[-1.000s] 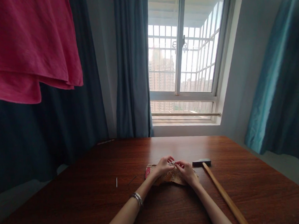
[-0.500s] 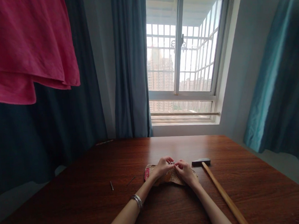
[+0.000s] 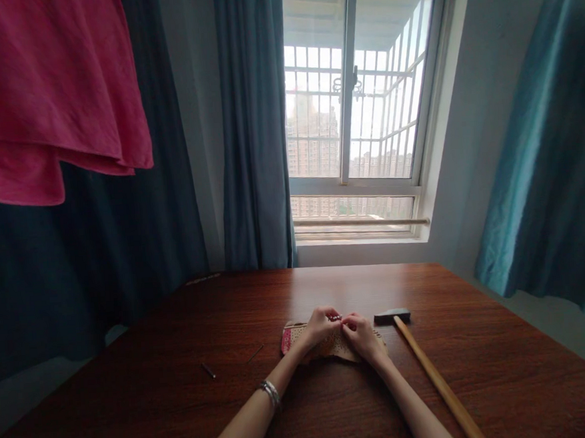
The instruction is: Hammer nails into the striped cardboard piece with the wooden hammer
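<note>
My left hand (image 3: 322,325) and my right hand (image 3: 358,334) meet over the table, fingertips pinched close together. Between them is a small object (image 3: 335,318) with dark and whitish bits, too small to name. Both hands seem to grip it. Beneath them lies a flat patterned piece (image 3: 291,336), beige with dots and pink at its left end, which my hands and wrists partly cover. Left of it, a thin needle-like rod (image 3: 255,354) and a short metal rod (image 3: 209,370) rest on the wood.
A hammer with a dark head (image 3: 392,316) and long wooden handle (image 3: 436,377) lies right of my right hand, reaching toward the near edge. The brown wooden table (image 3: 150,402) stands before a window (image 3: 352,141). A pink cloth (image 3: 53,95) hangs at upper left beside blue curtains (image 3: 252,128).
The short metal rod has rolled a little to the left and turned. The small object between my fingertips shows less than before. My hands stay nearly in place.
</note>
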{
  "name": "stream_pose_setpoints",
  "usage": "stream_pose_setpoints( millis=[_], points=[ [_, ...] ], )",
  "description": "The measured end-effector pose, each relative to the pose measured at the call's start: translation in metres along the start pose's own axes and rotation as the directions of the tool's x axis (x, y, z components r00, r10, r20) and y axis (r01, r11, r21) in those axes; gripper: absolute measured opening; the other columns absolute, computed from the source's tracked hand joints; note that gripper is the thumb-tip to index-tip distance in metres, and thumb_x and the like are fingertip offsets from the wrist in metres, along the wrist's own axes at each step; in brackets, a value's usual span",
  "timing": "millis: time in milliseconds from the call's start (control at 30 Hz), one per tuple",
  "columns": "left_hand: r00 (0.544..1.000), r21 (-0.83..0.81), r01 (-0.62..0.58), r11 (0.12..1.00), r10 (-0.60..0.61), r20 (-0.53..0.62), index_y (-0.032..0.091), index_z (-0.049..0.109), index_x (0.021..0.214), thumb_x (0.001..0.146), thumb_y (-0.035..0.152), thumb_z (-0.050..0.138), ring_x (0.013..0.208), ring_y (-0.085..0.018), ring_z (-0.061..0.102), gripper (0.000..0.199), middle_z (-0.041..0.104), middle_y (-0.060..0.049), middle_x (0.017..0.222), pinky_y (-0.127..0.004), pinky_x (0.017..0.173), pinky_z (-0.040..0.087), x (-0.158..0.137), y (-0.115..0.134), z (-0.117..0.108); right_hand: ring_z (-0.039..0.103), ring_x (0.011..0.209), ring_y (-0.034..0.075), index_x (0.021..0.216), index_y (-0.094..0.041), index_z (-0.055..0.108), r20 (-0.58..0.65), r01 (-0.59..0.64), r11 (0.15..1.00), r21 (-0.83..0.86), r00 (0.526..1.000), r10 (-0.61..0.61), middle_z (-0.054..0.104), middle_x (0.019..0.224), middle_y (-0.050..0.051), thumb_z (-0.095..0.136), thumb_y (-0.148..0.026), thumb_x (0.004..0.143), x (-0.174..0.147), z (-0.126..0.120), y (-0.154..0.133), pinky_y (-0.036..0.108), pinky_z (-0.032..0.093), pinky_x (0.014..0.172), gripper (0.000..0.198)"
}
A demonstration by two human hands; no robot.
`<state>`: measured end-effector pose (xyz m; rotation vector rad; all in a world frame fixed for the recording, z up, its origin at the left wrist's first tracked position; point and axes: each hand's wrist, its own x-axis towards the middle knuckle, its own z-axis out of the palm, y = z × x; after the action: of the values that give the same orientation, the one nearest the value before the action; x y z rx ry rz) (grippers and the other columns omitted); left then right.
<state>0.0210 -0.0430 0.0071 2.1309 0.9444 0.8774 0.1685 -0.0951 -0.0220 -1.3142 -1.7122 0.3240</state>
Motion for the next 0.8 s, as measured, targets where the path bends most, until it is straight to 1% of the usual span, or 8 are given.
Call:
stream_pose_setpoints(
  millis=[133,367,467,567,667,700,800],
  points=[
    [1.0,0.004,0.012,1.0,-0.011,-0.004,0.013,0.067,0.082,0.068,0.033,0.057,0.077,-0.016,0.058,0.027,0.067,-0.004,0.081,-0.023,0.07,0.044,-0.002,0.0,0.0,0.057,0.072,0.012,0.075,-0.015,0.06,-0.002,-0.002,1.0,0.007,1.0,0.002,0.062,0.081,0.0,0.051,-0.031,0.084,0.0,-0.001,-0.001,0.031,0.047,0.068,0.02],
    [1.0,-0.002,-0.02,1.0,0.02,-0.016,0.012,0.067,0.082,0.07,0.033,0.057,0.075,-0.015,0.058,0.026,0.067,-0.004,0.08,-0.023,0.069,0.043,0.0,-0.008,0.004,0.057,0.07,0.011,0.073,-0.015,0.061,-0.016,-0.015,0.999,0.028,1.0,0.015,0.063,0.079,0.0,0.053,-0.03,0.082,-0.001,0.0,-0.006,0.03,0.047,0.067,0.019],
    [1.0,0.004,-0.012,1.0,0.013,-0.014,0.012,0.067,0.081,0.069,0.032,0.057,0.075,-0.016,0.058,0.025,0.067,-0.004,0.079,-0.023,0.069,0.043,0.0,-0.008,0.004,0.057,0.067,0.011,0.072,-0.015,0.063,-0.036,-0.025,0.999,0.036,0.999,0.026,0.063,0.076,0.001,0.056,-0.029,0.08,0.001,-0.005,-0.012,0.028,0.047,0.065,0.018],
    [1.0,0.014,0.008,1.0,-0.008,-0.026,0.012,0.067,0.082,0.07,0.028,0.054,0.075,-0.016,0.058,0.024,0.067,-0.004,0.08,-0.022,0.069,0.042,-0.002,-0.005,0.004,0.059,0.068,0.014,0.08,-0.017,0.067,-0.106,-0.051,0.998,0.03,0.993,0.054,0.065,0.081,0.004,0.055,-0.033,0.077,0.006,-0.026,-0.016,0.026,0.047,0.061,0.02],
    [0.999,0.017,0.01,1.0,-0.01,-0.042,0.011,0.067,0.082,0.07,0.025,0.052,0.075,-0.015,0.058,0.023,0.067,-0.005,0.08,-0.021,0.068,0.042,-0.004,-0.004,0.004,0.06,0.074,0.018,0.091,-0.017,0.065,-0.211,-0.112,0.994,-0.002,0.971,0.109,0.064,0.089,0.008,0.048,-0.038,0.078,0.004,-0.06,-0.016,0.027,0.048,0.061,0.031],
    [0.999,0.014,0.003,1.0,-0.003,-0.046,0.011,0.067,0.081,0.07,0.024,0.051,0.075,-0.015,0.058,0.023,0.067,-0.005,0.08,-0.021,0.068,0.042,-0.005,-0.004,0.005,0.06,0.074,0.018,0.092,-0.017,0.065,-0.237,-0.142,0.99,-0.021,0.962,0.133,0.064,0.09,0.008,0.046,-0.039,0.078,0.0,-0.073,-0.014,0.027,0.048,0.061,0.032],
    [0.998,0.003,-0.016,1.0,0.016,-0.056,0.011,0.067,0.08,0.07,0.023,0.051,0.075,-0.015,0.058,0.023,0.067,-0.005,0.08,-0.02,0.068,0.041,-0.005,-0.007,0.006,0.059,0.073,0.02,0.09,-0.016,0.065,-0.297,-0.258,0.96,-0.11,0.93,0.216,0.064,0.09,0.01,0.049,-0.038,0.074,-0.023,-0.104,-0.002,0.032,0.047,0.069,0.032]
  ],
)
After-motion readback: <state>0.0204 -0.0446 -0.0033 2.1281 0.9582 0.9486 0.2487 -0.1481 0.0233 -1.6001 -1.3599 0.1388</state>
